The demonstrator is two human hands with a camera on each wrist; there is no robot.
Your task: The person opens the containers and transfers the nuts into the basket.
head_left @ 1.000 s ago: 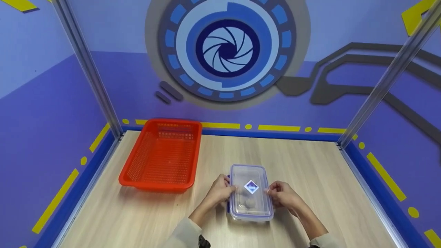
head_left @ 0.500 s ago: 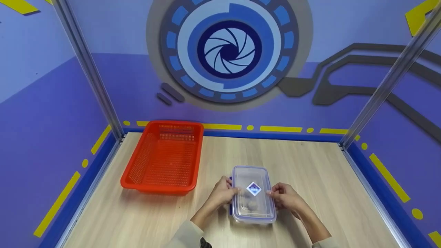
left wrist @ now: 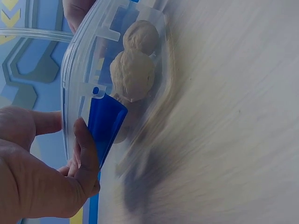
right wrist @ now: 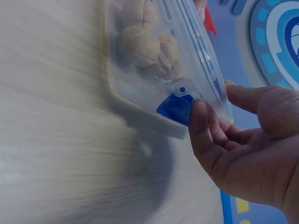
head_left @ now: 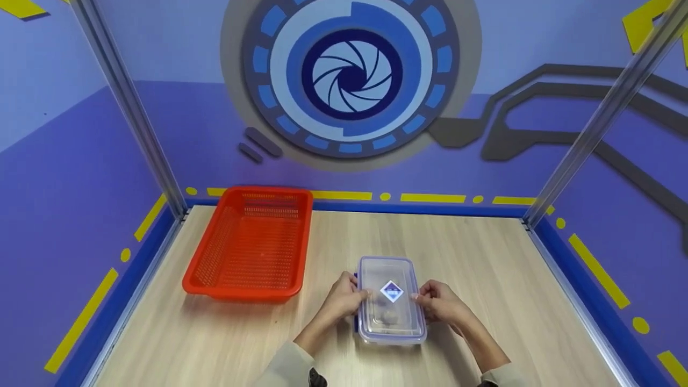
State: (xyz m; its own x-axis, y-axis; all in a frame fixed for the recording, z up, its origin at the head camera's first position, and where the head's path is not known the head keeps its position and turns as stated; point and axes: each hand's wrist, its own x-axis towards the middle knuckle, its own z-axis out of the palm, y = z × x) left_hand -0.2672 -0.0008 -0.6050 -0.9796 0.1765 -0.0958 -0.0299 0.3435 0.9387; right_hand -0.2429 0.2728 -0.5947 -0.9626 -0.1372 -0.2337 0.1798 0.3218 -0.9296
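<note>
A clear plastic food container (head_left: 392,317) with a purple-edged lid and a diamond-shaped label (head_left: 392,291) sits on the table in the head view. Several walnuts (left wrist: 133,74) show through its wall in both wrist views. My left hand (head_left: 344,298) grips its left side, thumb on the lid edge and fingers at a blue latch (left wrist: 105,121) that slants outward from the wall. On the opposite side my right hand (head_left: 441,303) pinches the container likewise, thumb on the lid edge, fingertips at another blue latch (right wrist: 176,108) standing out from the wall.
A red perforated plastic basket (head_left: 258,252) stands at the back left of the wooden table (head_left: 473,258). Printed panels (head_left: 177,118) joined by metal posts (head_left: 596,121) enclose the back and sides.
</note>
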